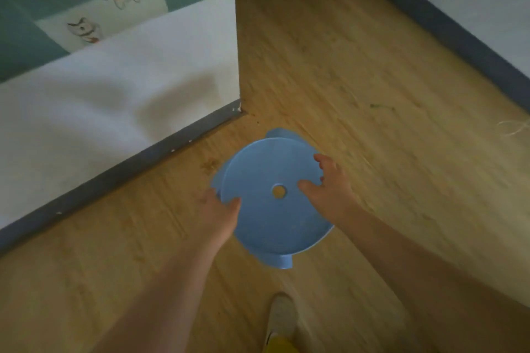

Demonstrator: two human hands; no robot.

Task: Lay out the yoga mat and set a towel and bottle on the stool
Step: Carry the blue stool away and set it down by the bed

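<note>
At the bottom of the frame a shoe [282, 317] stands on the wooden floor [372, 80]. Just above it, mid-frame, both hands grip the blue stool [269, 215]: the left hand [216, 216] clasps its left rim, thumb over the top, and the right hand [331, 183] curls its fingers [322, 159] over the far right edge. The seat is bare; no mat, towel or bottle shows. Motion blur suggests it may be airborne; a loose rim grip could let it tip. The wall corner [239, 107] lies beyond.
</note>
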